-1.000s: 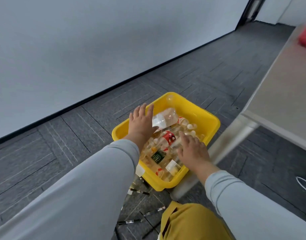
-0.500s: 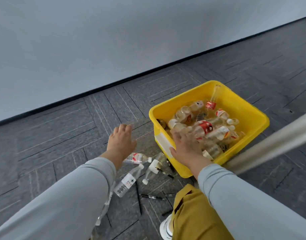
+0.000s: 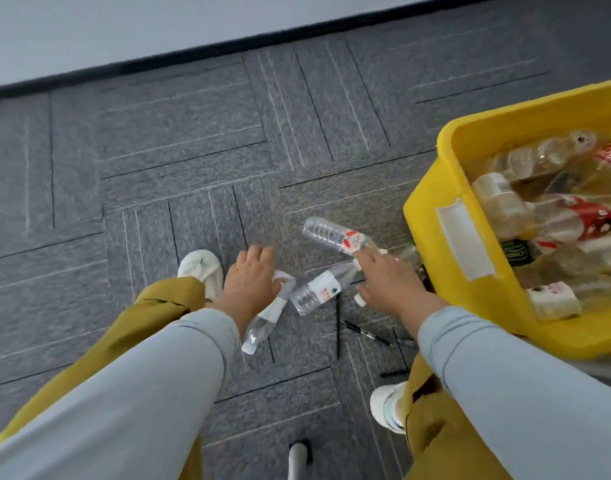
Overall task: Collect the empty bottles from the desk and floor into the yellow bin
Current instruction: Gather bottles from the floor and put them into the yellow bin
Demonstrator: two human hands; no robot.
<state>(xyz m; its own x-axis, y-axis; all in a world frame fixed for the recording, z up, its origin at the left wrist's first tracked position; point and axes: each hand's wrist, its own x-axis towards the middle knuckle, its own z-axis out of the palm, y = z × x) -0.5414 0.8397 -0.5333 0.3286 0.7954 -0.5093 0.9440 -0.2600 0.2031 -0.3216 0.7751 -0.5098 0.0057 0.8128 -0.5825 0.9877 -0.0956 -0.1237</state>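
Left hand (image 3: 254, 277) touches a crushed bottle (image 3: 266, 318), grip unclear; right hand (image 3: 390, 282) spreads over bottles (image 3: 333, 235) beside the yellow bin (image 3: 428, 216).

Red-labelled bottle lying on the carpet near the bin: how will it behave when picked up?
The red-labelled bottle looks clear and empty, so probably very light. Its thin ribbed wall may dent under a firm grip. Lying sideways on the carpet, it could roll if nudged.

Three bottles lie on the floor: one bottle (image 3: 266, 315) at the left hand (image 3: 251, 277), one bottle (image 3: 316, 289) between the hands, one bottle (image 3: 331, 234) beyond the right hand (image 3: 390, 282). One bin (image 3: 432, 188), right of that hand, holds at least six more. At least three pens (image 3: 364, 332) lie by the right wrist.
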